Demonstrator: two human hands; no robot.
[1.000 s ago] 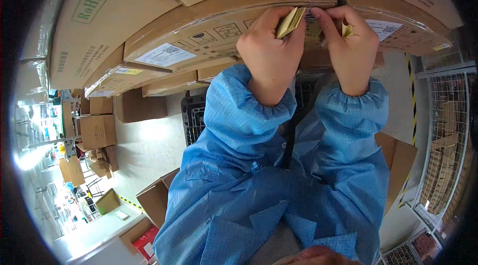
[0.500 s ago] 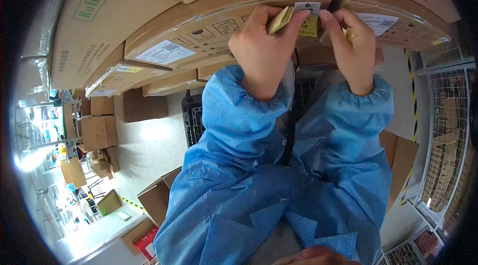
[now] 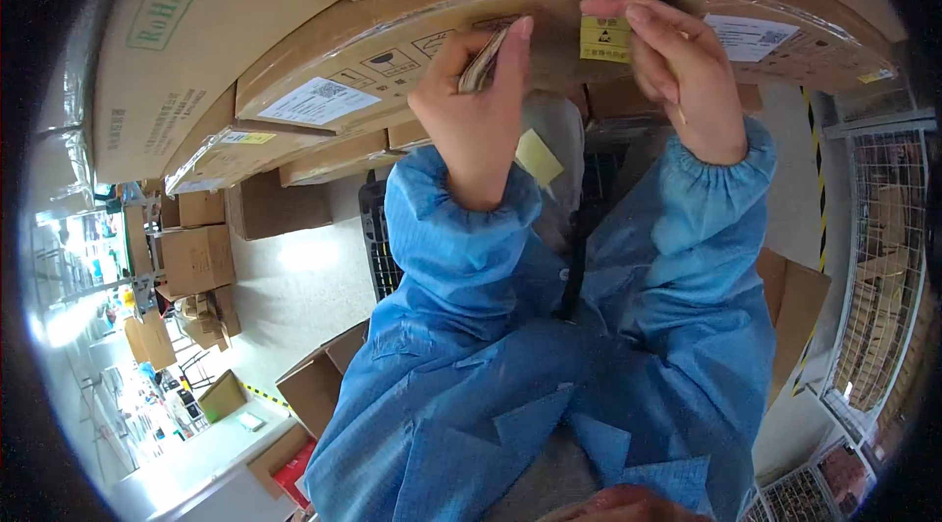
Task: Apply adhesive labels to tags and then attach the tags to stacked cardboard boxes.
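Note:
My left hand [image 3: 471, 115] is closed around a small stack of labels [image 3: 483, 61], seen nearly edge-on, close to the front of a brown carton [image 3: 412, 17]. On that carton's right end sits a yellow label [image 3: 604, 39] with a black triangle mark and a white strip above it. My right hand [image 3: 689, 80] lies against the label's upper edge, one finger stretched across the white strip and the others bent. Nothing shows between its fingers. Below and between my hands a pale yellow slip of paper [image 3: 540, 157] hangs in the air, apart from both hands.
Another carton [image 3: 775, 17] adjoins on the right, with more stacked to the left [image 3: 196, 51]. Below stand an open box [image 3: 319, 375] and a black plastic pallet [image 3: 381, 237]. A wire mesh cage [image 3: 883, 257] stands at the right beside yellow-black floor tape [image 3: 816, 179].
My left hand has moved left, away from the label, with its stack. My right hand has shifted over the label's top. The pale slip has come loose and dropped below my hands.

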